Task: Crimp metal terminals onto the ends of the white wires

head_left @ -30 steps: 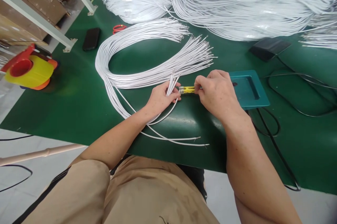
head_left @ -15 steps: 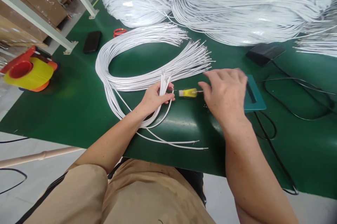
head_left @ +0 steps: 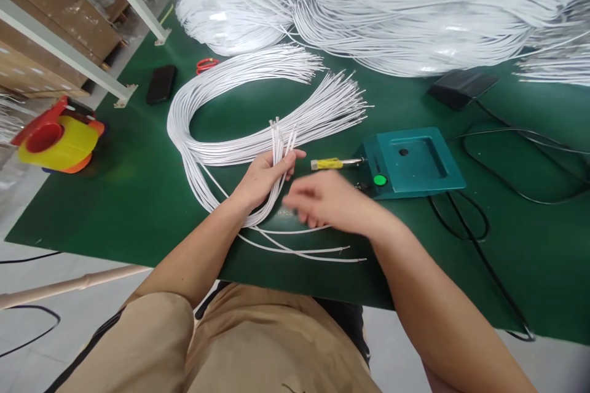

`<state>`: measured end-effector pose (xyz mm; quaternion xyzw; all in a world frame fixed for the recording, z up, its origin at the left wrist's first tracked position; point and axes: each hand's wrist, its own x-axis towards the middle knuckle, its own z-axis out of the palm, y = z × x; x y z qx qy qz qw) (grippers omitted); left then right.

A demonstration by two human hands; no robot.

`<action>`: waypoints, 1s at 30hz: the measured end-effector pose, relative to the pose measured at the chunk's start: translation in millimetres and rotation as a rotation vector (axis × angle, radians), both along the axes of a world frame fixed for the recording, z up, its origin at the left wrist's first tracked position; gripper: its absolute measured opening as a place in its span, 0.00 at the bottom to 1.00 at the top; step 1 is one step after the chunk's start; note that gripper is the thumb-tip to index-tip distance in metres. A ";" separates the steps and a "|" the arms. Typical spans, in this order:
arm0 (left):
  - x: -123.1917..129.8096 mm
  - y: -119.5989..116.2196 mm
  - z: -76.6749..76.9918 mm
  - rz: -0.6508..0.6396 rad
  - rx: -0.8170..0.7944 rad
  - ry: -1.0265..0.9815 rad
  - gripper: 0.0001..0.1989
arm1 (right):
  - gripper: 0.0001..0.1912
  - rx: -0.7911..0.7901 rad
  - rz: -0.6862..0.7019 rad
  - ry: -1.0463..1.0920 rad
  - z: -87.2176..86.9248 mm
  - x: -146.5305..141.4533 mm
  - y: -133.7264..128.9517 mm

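Observation:
My left hand (head_left: 267,178) is closed around a bunch of white wires (head_left: 277,146), their stripped ends pointing up past the thumb. Just right of it, my right hand (head_left: 325,199) hovers low over the table, its fingertips smeared by motion; whether they pinch anything cannot be made out. Beneath that hand lies a single white wire (head_left: 295,232), its end hidden. Two more loose wires (head_left: 318,251) stretch toward the table's near edge. Behind the right hand stands a teal device (head_left: 417,162) with a green button (head_left: 380,180) and a yellow-sleeved rod (head_left: 328,163) sticking out leftward.
A curved bundle of white wires (head_left: 184,110) lies beyond my left hand, with a large heap of wires (head_left: 415,18) behind. Red-handled scissors (head_left: 206,65), a black phone-like object (head_left: 161,83), a tape dispenser (head_left: 59,138), a black pedal-like block (head_left: 461,88) and black cables (head_left: 479,264) surround them.
My right hand has moved left and down, off the teal device, which now shows fully. One wire has left my left fingertips and lies lower, under the right hand.

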<state>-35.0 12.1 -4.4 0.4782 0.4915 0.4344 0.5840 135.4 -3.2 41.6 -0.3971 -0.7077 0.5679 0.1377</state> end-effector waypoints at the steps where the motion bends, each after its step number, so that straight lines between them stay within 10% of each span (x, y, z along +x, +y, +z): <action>1: 0.8 -1.5 0.1 -0.022 0.009 0.011 0.19 | 0.13 0.003 -0.197 0.069 0.2 4.3 5.8; 5: 3.9 -7.1 0.0 -0.097 0.036 0.035 0.18 | 0.11 0.024 -0.610 0.313 -7.0 11.2 21.5; 15: 11.2 -7.6 6.2 0.014 0.041 -0.102 0.16 | 0.09 -0.029 -0.609 0.503 -16.9 0.1 18.9; 19: 12.8 -9.3 8.4 0.045 0.078 -0.129 0.17 | 0.10 -0.287 -0.628 0.644 -15.2 -6.1 16.6; 30: 17.0 -16.8 12.8 -0.125 0.100 -0.057 0.14 | 0.17 -0.401 -0.549 0.666 -10.3 1.6 20.8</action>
